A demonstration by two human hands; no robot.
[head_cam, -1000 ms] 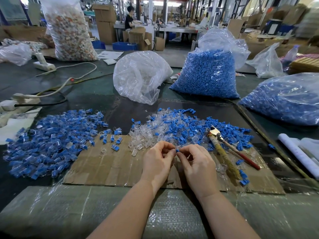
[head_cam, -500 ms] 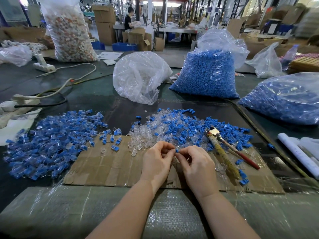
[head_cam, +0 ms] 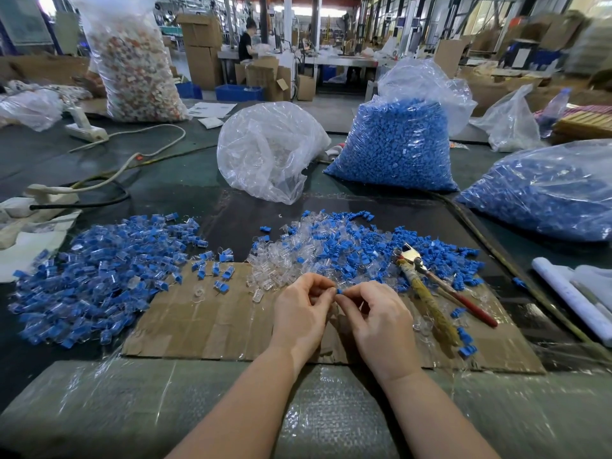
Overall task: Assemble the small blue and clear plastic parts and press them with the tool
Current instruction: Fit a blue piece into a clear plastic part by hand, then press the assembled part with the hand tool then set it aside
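Note:
My left hand [head_cam: 303,309] and my right hand [head_cam: 381,321] meet fingertip to fingertip over the cardboard sheet [head_cam: 205,323]. Between them sits a small blue part [head_cam: 339,290], pinched by my right thumb and finger. My left fingers are curled against it; what they hold is hidden. Behind my hands lies a mixed pile of loose blue and clear parts [head_cam: 331,250]. A pile of joined blue-and-clear pieces [head_cam: 96,276] spreads at the left. The pliers-like tool [head_cam: 430,286], with one red handle and one taped handle, lies to the right of my hands.
A clear bag [head_cam: 268,150] and two bags of blue parts [head_cam: 397,144] [head_cam: 543,197] stand behind the piles. White cables [head_cam: 132,150] run along the left. White rolls [head_cam: 569,296] lie at the right edge. A person works far back.
My hands have stayed in the same place, fingertips together on the small blue part. Nothing else on the table has moved.

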